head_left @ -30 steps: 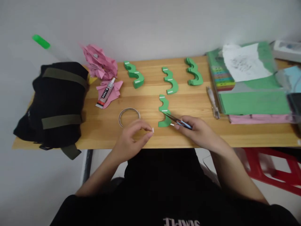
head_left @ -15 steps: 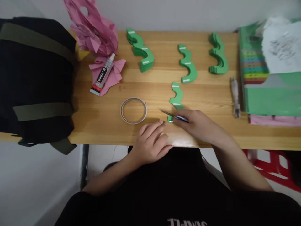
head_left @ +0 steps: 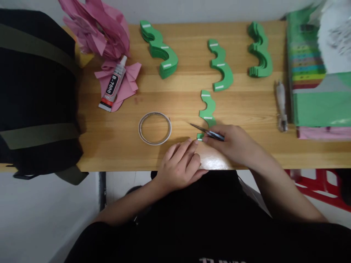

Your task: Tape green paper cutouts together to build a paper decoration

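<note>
A green scalloped strip (head_left: 208, 106) with short white tape pieces across it lies on the table, partly covered by my right hand (head_left: 229, 142). That hand is closed on a slim, pointed metal tool (head_left: 201, 128), whose tip points left; its exact kind is hard to make out. The fingers also rest over the strip's lower part. My left hand (head_left: 179, 166) lies at the table's front edge, fingers stretched out, with its fingertips close to the strip's lower end (head_left: 200, 136). Left of the strip lies a roll of narrow tape (head_left: 140, 128).
Stacks of green scalloped pieces stand at the back left (head_left: 168, 58), middle (head_left: 226, 75) and right (head_left: 265, 54). A B-7000 glue tube (head_left: 112, 86) rests on pink paper (head_left: 134, 75) beside a dark bag (head_left: 38, 98). A whitish pen-like tool (head_left: 281, 106) lies near green packets (head_left: 318, 109).
The view has shifted slightly. My left fingertips have come nearer the strip's lower end. My right hand still holds the pointed tool, much as before.
</note>
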The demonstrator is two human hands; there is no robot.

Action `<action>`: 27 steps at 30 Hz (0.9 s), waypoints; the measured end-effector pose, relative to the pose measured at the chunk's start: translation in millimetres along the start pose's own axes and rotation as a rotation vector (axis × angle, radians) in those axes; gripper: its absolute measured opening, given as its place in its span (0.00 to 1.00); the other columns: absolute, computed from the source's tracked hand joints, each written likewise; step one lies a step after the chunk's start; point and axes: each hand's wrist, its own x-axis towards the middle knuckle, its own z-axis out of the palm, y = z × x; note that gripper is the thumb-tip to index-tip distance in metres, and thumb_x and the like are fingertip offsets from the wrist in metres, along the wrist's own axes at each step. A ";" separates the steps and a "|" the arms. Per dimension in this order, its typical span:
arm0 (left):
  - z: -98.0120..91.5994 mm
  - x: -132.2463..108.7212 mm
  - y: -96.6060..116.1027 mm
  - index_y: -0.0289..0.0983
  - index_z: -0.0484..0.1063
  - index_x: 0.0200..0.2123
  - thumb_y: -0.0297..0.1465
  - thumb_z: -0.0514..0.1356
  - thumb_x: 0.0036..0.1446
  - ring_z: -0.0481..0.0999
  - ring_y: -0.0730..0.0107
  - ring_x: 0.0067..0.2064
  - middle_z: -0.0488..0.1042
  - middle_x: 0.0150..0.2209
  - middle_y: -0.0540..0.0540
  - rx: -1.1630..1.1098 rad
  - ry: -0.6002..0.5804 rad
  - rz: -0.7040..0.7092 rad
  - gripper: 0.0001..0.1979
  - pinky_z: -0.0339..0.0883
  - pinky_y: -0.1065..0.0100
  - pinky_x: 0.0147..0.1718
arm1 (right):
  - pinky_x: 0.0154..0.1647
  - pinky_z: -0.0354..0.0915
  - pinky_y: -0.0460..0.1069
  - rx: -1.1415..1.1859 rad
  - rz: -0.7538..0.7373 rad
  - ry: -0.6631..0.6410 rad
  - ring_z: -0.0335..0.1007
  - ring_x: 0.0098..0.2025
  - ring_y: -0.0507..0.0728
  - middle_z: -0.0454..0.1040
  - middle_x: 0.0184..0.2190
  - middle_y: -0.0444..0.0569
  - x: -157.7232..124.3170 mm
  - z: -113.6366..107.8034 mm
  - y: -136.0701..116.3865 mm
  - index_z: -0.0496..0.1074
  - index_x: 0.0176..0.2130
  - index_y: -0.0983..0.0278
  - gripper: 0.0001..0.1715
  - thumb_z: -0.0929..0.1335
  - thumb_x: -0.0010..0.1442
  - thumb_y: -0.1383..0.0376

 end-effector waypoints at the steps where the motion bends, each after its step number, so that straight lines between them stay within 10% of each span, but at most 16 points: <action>1: 0.2 -0.3 0.0 0.37 0.73 0.37 0.40 0.63 0.59 0.75 0.42 0.55 0.76 0.53 0.33 0.017 0.014 0.009 0.12 0.63 0.54 0.48 | 0.27 0.52 0.48 -0.005 0.002 0.003 0.59 0.23 0.52 0.66 0.18 0.42 0.2 0.4 -0.6 0.68 0.21 0.61 0.13 0.68 0.55 0.63; 8: 5.3 -1.8 -1.4 0.35 0.70 0.36 0.44 0.56 0.64 0.78 0.52 0.53 0.79 0.49 0.32 0.287 0.180 0.121 0.16 0.65 0.58 0.49 | 0.26 0.51 0.47 -0.118 0.022 -0.023 0.57 0.21 0.50 0.63 0.16 0.41 0.6 -2.0 -9.5 0.67 0.22 0.62 0.12 0.66 0.56 0.64; 27: 4.4 4.8 0.3 0.34 0.72 0.36 0.45 0.51 0.66 0.76 0.54 0.54 0.78 0.51 0.36 0.396 0.088 0.159 0.21 0.64 0.59 0.49 | 0.27 0.56 0.45 -0.243 0.077 -0.066 0.67 0.26 0.52 0.74 0.23 0.44 4.9 -1.9 -11.7 0.77 0.32 0.64 0.09 0.67 0.58 0.64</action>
